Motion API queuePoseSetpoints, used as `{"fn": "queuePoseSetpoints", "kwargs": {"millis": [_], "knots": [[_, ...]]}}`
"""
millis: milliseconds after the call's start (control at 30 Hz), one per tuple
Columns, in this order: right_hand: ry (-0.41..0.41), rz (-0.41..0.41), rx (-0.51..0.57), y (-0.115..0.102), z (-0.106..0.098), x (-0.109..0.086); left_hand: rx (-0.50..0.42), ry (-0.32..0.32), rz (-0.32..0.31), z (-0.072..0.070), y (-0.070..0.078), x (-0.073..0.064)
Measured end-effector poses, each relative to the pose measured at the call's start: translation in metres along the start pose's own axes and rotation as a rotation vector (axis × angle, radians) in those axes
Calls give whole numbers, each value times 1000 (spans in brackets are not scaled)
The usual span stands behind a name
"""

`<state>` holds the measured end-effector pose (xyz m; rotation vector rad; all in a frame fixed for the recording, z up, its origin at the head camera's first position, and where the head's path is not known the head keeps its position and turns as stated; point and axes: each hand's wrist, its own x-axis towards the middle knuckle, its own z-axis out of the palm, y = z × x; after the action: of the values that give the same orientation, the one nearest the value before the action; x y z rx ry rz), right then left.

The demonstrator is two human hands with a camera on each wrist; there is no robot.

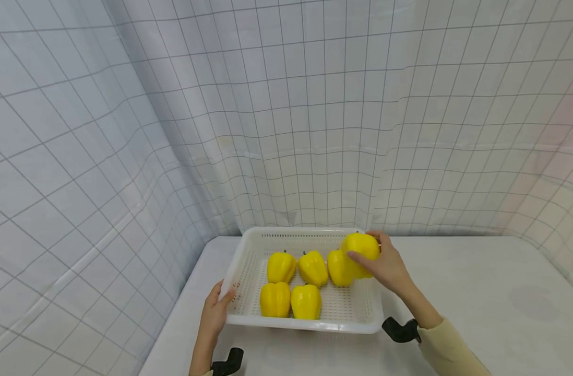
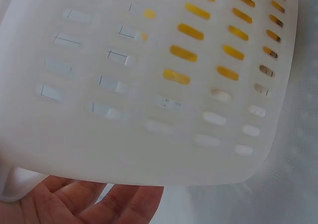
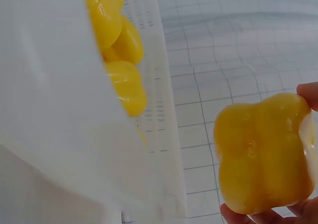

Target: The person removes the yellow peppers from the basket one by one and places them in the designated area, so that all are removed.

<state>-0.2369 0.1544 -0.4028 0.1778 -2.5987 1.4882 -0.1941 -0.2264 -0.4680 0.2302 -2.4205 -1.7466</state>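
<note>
A white perforated plastic basket [image 1: 300,324] appears in the head view with several yellow bell peppers [image 1: 307,302] in two rows inside. My left hand [image 1: 214,312] grips its left side, thumb over the rim; in the left wrist view fingers [image 2: 99,204] show below the slotted wall [image 2: 124,159]. At the back right corner, my right hand [image 1: 391,266] holds another yellow bell pepper [image 1: 363,244] between thumb and fingers, overlapping a pepper [image 1: 336,269] in the basket. The right wrist view shows the held pepper's lobed underside [image 3: 266,157], apart from the basket wall [image 3: 54,100].
The basket is on a white-covered table [image 1: 465,308], which extends well to the right. White sheeting with a dark grid [image 1: 314,130] hangs behind the table and along its left side [image 1: 80,209]. Black wrist mounts [image 1: 401,330] are on both forearms.
</note>
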Motion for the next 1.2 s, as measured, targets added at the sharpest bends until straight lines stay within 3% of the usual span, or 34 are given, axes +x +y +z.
{"fn": "queuePoseSetpoints", "kwargs": {"millis": [367, 800, 967, 1200], "knots": [[167, 42, 92, 18, -21, -1, -1, 1, 10, 0, 1, -2], [351, -5, 66, 64, -26, 8, 27, -2, 4, -1, 1, -1], [384, -18, 35, 82, -25, 11, 45, 0, 7, 0, 0, 0], [343, 55, 12, 106, -24, 14, 34, 7, 3, -1, 2, 0]]}}
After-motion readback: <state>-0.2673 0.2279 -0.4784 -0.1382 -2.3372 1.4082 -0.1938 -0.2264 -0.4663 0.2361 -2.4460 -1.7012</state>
